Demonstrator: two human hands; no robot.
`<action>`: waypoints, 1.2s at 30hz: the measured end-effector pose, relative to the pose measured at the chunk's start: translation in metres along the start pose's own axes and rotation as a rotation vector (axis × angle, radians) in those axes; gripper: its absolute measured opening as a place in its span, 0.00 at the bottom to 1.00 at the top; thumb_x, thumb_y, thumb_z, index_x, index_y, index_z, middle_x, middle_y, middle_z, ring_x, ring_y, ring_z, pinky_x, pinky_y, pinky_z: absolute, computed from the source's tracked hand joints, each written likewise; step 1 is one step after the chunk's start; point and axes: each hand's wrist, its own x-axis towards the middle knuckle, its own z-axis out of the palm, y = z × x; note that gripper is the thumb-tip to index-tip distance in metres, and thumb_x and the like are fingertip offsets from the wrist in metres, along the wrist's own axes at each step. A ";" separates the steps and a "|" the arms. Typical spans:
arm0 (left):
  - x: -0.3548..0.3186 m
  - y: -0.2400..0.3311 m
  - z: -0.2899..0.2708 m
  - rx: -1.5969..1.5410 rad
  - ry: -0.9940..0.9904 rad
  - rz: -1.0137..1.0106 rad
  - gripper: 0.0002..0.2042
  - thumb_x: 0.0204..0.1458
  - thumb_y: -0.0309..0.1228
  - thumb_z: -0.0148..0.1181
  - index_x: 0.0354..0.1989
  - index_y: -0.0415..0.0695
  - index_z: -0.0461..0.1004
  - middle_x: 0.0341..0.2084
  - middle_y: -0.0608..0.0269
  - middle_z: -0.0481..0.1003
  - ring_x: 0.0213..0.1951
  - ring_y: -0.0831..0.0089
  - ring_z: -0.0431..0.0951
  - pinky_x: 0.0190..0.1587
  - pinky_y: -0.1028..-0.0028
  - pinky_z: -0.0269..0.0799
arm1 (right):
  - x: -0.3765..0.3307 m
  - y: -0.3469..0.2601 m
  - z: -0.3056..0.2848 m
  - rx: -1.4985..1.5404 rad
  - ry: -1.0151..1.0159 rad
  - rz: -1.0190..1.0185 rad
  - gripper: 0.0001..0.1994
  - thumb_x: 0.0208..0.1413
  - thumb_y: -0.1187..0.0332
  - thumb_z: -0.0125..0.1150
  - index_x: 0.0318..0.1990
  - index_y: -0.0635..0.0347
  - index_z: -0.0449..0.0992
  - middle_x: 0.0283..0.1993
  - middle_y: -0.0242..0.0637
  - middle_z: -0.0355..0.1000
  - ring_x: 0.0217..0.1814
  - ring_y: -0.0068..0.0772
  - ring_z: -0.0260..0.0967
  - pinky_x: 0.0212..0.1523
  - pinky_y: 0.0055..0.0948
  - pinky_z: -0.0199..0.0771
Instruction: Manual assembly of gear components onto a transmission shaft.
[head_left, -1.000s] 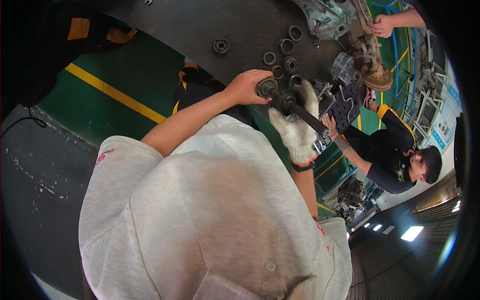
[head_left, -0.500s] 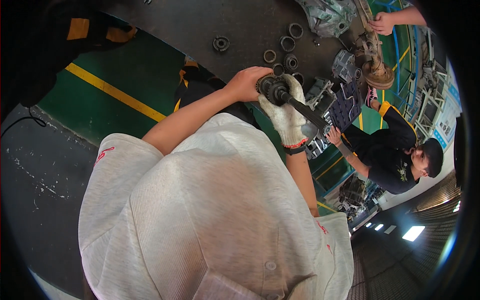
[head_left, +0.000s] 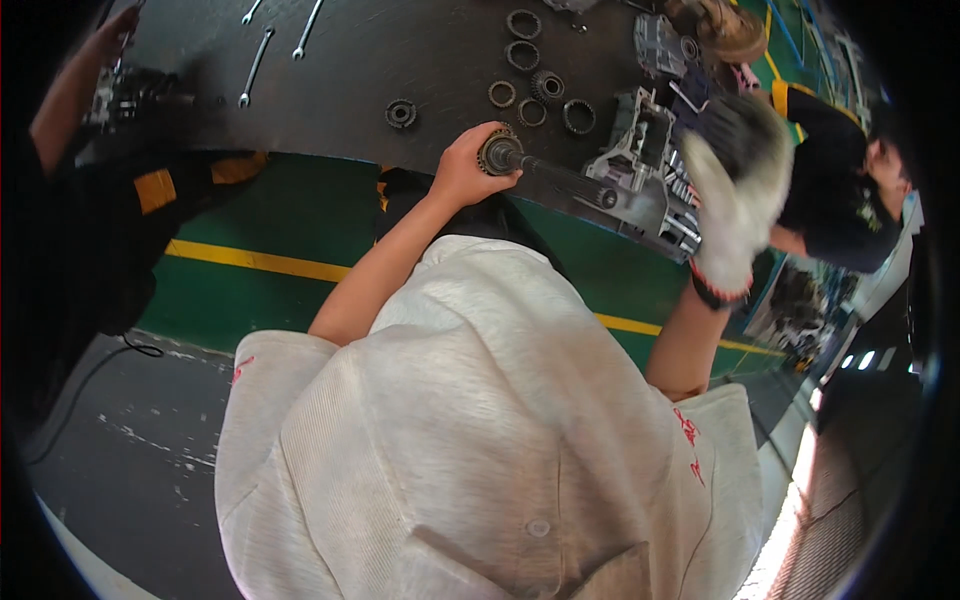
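Note:
My bare left hand [head_left: 468,168] is wrapped round the geared end of a toothed metal shaft [head_left: 560,180]. The shaft points right, its far end close to an opened gearbox housing [head_left: 632,140]. My right hand [head_left: 742,195], in a white knitted glove with a red cuff, is raised to the right, apart from the shaft. Its thumb and fingers curve around a dark, motion-blurred thing whose kind I cannot make out. Several gears and rings, among them a toothed gear [head_left: 547,86] and a dark ring [head_left: 579,117], lie on the bench just beyond my left hand.
The dark workbench [head_left: 340,110] carries a wrench [head_left: 257,68] and other wrenches at the far left. A hub-like gear [head_left: 401,114] lies near its edge. Another person [head_left: 840,200] is at the right, close to my glove. A different person's arm [head_left: 75,100] shows at the far left.
My gloved right hand has left the shaft's geared end and swung right. My left hand keeps hold of the shaft, which shows less gearing. The view has shifted, bringing wrenches in.

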 end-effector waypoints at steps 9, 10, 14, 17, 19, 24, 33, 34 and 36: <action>-0.001 0.010 0.000 0.062 -0.075 -0.007 0.34 0.42 0.33 0.84 0.61 0.45 0.76 0.50 0.57 0.84 0.53 0.65 0.85 0.58 0.65 0.78 | -0.084 0.196 0.122 -0.046 -0.247 0.692 0.45 0.46 0.51 0.85 0.67 0.68 0.71 0.64 0.54 0.78 0.66 0.50 0.77 0.70 0.41 0.73; -0.003 0.010 0.000 0.070 -0.070 -0.026 0.35 0.42 0.32 0.84 0.61 0.45 0.76 0.50 0.56 0.84 0.52 0.65 0.85 0.58 0.65 0.78 | -0.093 0.199 0.140 -0.057 -0.289 0.725 0.45 0.46 0.51 0.85 0.67 0.68 0.71 0.64 0.54 0.78 0.67 0.51 0.77 0.70 0.41 0.73; -0.010 0.016 0.000 0.099 -0.064 -0.067 0.35 0.42 0.31 0.85 0.62 0.44 0.76 0.49 0.56 0.84 0.52 0.66 0.85 0.58 0.66 0.79 | -0.097 0.210 0.185 -0.149 -0.351 0.816 0.45 0.47 0.50 0.83 0.69 0.67 0.69 0.65 0.58 0.77 0.68 0.57 0.76 0.69 0.45 0.76; -0.010 0.019 0.000 0.121 -0.072 -0.081 0.35 0.43 0.31 0.85 0.62 0.44 0.76 0.49 0.55 0.84 0.52 0.67 0.85 0.58 0.66 0.79 | -0.095 0.235 0.202 -0.276 -0.331 0.756 0.46 0.48 0.47 0.81 0.69 0.65 0.67 0.65 0.56 0.75 0.66 0.60 0.76 0.67 0.48 0.77; -0.006 0.024 0.000 0.145 -0.084 -0.066 0.35 0.43 0.32 0.85 0.62 0.43 0.75 0.50 0.55 0.83 0.52 0.67 0.85 0.58 0.66 0.80 | -0.088 0.257 0.206 -0.441 -0.342 0.669 0.45 0.50 0.42 0.79 0.67 0.62 0.66 0.64 0.54 0.72 0.65 0.60 0.74 0.66 0.51 0.77; -0.008 0.028 -0.002 0.114 -0.102 -0.176 0.38 0.38 0.34 0.86 0.62 0.45 0.76 0.56 0.52 0.81 0.59 0.51 0.82 0.62 0.58 0.78 | -0.069 0.284 0.204 -0.549 -0.374 0.710 0.43 0.50 0.42 0.79 0.66 0.58 0.67 0.68 0.52 0.69 0.72 0.56 0.68 0.71 0.50 0.73; -0.009 0.026 -0.006 0.142 -0.088 -0.102 0.37 0.40 0.33 0.86 0.62 0.44 0.76 0.56 0.52 0.81 0.57 0.53 0.82 0.62 0.59 0.78 | -0.071 0.260 0.192 -0.532 -0.241 0.587 0.36 0.51 0.52 0.77 0.65 0.58 0.72 0.68 0.52 0.68 0.69 0.57 0.69 0.69 0.51 0.73; -0.009 0.023 -0.006 0.171 -0.085 -0.066 0.37 0.41 0.33 0.85 0.63 0.43 0.76 0.55 0.53 0.82 0.56 0.57 0.84 0.61 0.61 0.79 | -0.072 0.253 0.188 -0.464 -0.208 0.509 0.34 0.52 0.54 0.76 0.64 0.57 0.72 0.68 0.51 0.69 0.69 0.57 0.69 0.69 0.51 0.73; -0.008 0.023 -0.006 0.170 -0.083 -0.051 0.37 0.41 0.33 0.86 0.63 0.43 0.76 0.55 0.53 0.81 0.56 0.56 0.84 0.61 0.61 0.78 | -0.078 0.242 0.182 -0.297 -0.179 0.339 0.31 0.52 0.59 0.73 0.64 0.56 0.74 0.65 0.50 0.72 0.67 0.59 0.71 0.68 0.51 0.74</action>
